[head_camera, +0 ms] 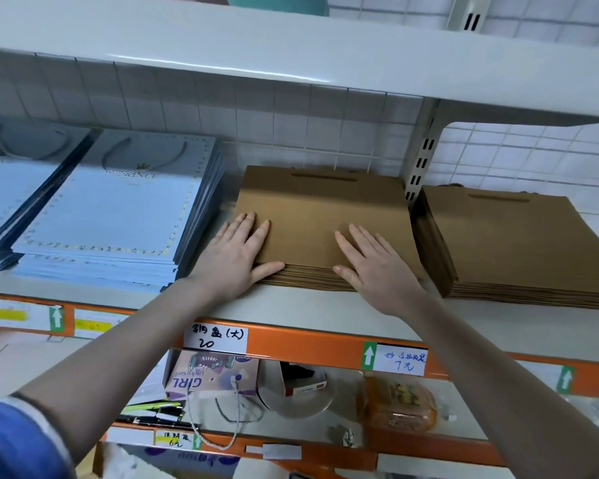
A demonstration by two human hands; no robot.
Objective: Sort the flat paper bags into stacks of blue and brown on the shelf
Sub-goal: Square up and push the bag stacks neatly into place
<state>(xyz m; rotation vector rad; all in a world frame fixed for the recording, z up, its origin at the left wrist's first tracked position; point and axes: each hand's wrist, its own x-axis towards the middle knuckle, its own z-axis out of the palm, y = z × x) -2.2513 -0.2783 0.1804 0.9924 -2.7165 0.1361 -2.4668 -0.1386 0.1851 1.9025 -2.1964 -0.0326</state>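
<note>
A blue sleeve (11, 440) shows at the lower left corner, where the person's bare forearms reach up and forward. Below the arms, a lower shelf holds a purple gift bag (211, 376) printed "GIRL", a white plate (296, 397) and an orange packet (400, 406). Above these runs the orange shelf edge (291, 340), carrying handwritten price labels (217, 337) and green arrow stickers. On the white shelf (291, 300), the left hand (234, 255) lies flat on the near left corner of a stack of brown paper bags (320, 219), fingers straight and slightly spread, thumb along the stack's front edge. The right hand (372, 262) presses flat on the stack's near right part, fingers likewise straight and apart. Neither hand grips anything. Just left of this stack sits a stack of blue paper bags (118, 216) with rope handles. A second brown stack (512, 243) lies to the right, past the shelf upright (421, 160). White tiles (291, 119) line the wall behind.
</note>
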